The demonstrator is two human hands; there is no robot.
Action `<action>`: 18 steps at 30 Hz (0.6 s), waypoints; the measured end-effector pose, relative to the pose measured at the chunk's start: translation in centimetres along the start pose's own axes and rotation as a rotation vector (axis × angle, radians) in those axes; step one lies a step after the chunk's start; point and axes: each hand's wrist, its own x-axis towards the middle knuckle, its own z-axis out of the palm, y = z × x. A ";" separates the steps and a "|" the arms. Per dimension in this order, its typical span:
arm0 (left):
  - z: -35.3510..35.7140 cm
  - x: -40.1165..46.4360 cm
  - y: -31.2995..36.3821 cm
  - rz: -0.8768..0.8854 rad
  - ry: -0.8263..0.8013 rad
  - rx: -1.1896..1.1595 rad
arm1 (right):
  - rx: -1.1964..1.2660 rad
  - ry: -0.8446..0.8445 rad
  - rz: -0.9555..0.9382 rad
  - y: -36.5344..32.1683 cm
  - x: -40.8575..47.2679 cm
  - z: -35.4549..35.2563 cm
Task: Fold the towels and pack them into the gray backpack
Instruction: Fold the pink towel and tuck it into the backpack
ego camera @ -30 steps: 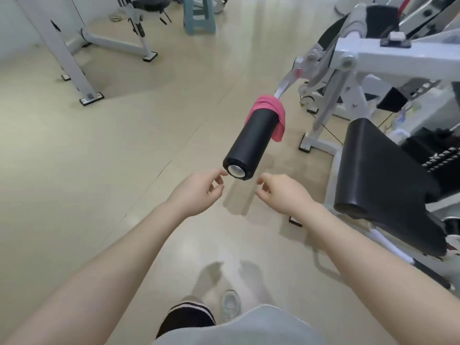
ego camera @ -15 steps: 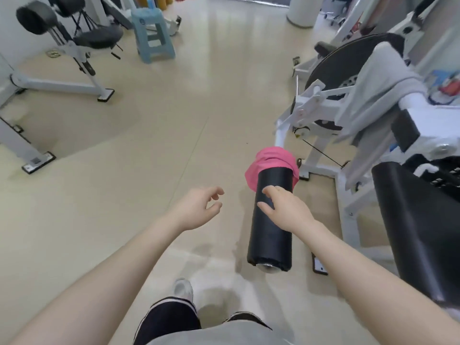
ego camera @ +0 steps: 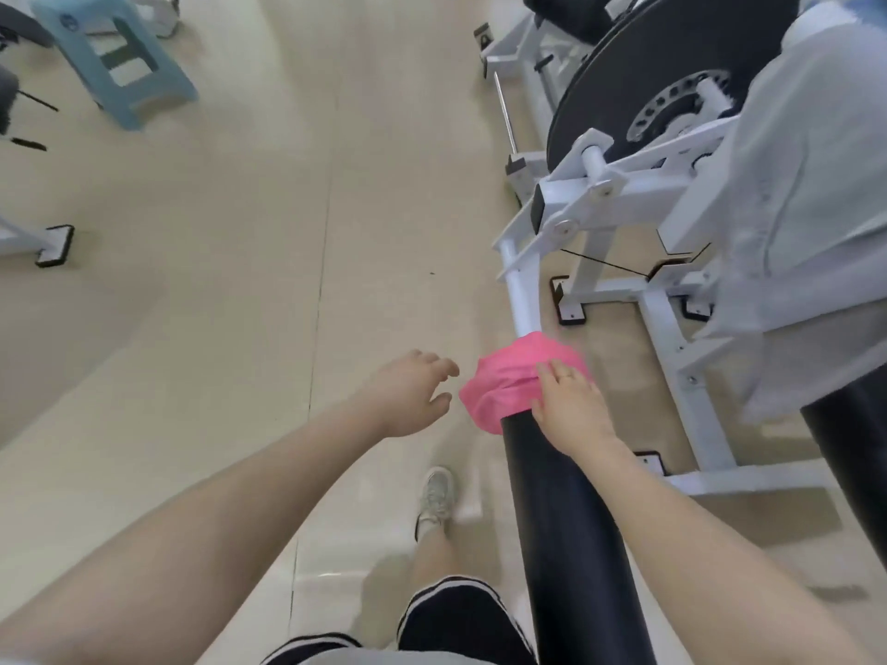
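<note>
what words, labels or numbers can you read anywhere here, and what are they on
None can be read.
Blue stool: a small dark round mark near its top, too blurred to read.
Pink towel, black foam roller, white machine frame, black weight disc: no print visible.
Pale towel draped on the machine: plain.

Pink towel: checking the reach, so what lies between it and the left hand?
Nothing: the head view shows only bare floor between left hand and pink towel.
</note>
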 end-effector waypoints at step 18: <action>-1.7 14.4 -1.8 0.076 -0.266 -0.135 | 0.115 0.132 0.066 3.7 9.8 1.5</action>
